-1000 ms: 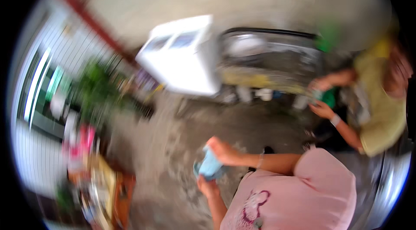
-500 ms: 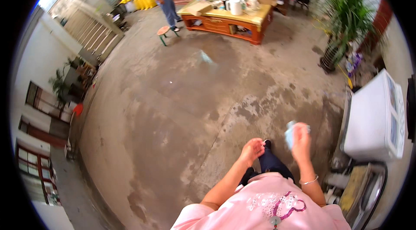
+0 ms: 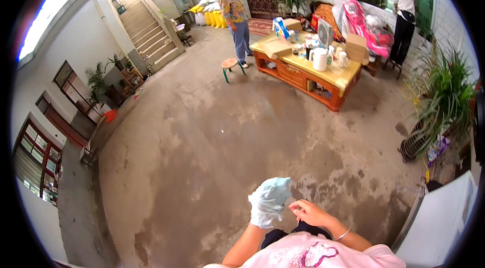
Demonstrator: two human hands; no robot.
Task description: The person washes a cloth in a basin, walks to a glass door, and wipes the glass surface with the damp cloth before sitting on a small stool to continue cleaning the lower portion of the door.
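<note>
The cloth (image 3: 270, 198) may slip if loosely seated, left fingers hidden beneath it, grip indeterminable; right hand (image 3: 311, 213), just past three o'clock, fingers loosely bent, empty.

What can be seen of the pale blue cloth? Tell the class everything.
The pale blue cloth looks like soft fabric, bunched and wrinkled, with a whiter lower part. It covers the end of the left forearm, hiding the left hand, and is raised above the floor. The right hand is close beside it, seemingly not touching.
</note>
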